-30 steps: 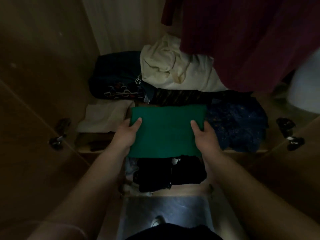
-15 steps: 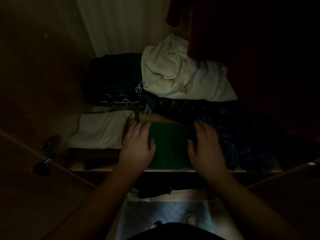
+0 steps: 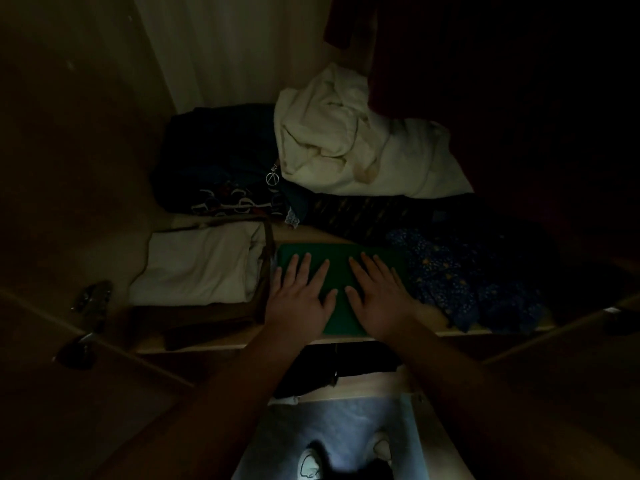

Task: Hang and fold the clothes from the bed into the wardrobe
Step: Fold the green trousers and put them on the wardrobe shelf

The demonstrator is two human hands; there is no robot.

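Note:
A folded green garment (image 3: 341,261) lies flat on the wardrobe shelf (image 3: 214,344), near its front edge. My left hand (image 3: 299,299) presses on its left half with fingers spread and straight. My right hand (image 3: 377,296) lies flat on its right half in the same way. Both palms cover much of the green cloth. The scene is dim.
A folded white garment (image 3: 201,268) lies left of the green one, a blue patterned cloth (image 3: 464,278) to its right. Behind are a dark printed garment (image 3: 221,168) and a crumpled cream cloth (image 3: 346,147). A dark red garment (image 3: 485,81) hangs above right. Open doors flank the shelf; dark clothes (image 3: 346,368) lie below.
The green garment has gone from held in front of the shelf to lying on it. My hands released its sides and now lie flat on top, fingers spread wider.

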